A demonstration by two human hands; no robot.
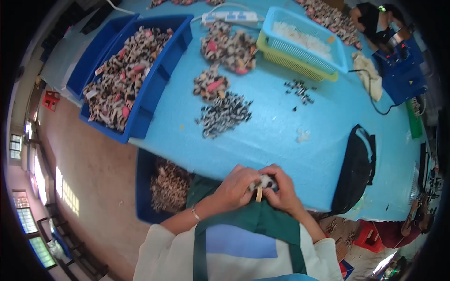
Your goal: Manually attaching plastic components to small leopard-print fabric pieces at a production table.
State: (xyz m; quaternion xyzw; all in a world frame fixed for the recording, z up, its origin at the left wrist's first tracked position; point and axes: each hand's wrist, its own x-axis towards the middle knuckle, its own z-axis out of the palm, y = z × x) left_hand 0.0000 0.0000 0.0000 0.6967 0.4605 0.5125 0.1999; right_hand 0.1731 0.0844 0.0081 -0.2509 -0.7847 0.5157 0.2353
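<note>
Close to my body at the table's front edge, both hands grip one small spotted plush piece [269,183] in white and black. My left hand [238,186] pinches its left side. My right hand [282,188] is closed round its right side, thumb bent over the front. A beige strip [258,194] hangs down between the hands; the fingers hide much of the piece. Farther off on the table lie a heap of small black-and-white plush bits [224,114] and, behind it, spotted plush pieces [209,84] with pink patches.
At the left, a blue bin [161,77] holds spotted plush pieces; a lower blue bin [144,206] holds brown-beige ones. A light blue basket [340,54] with white stuffing sits in a yellow one [300,68]. A black bag [352,173] lies right. A person [375,21] works at the far right.
</note>
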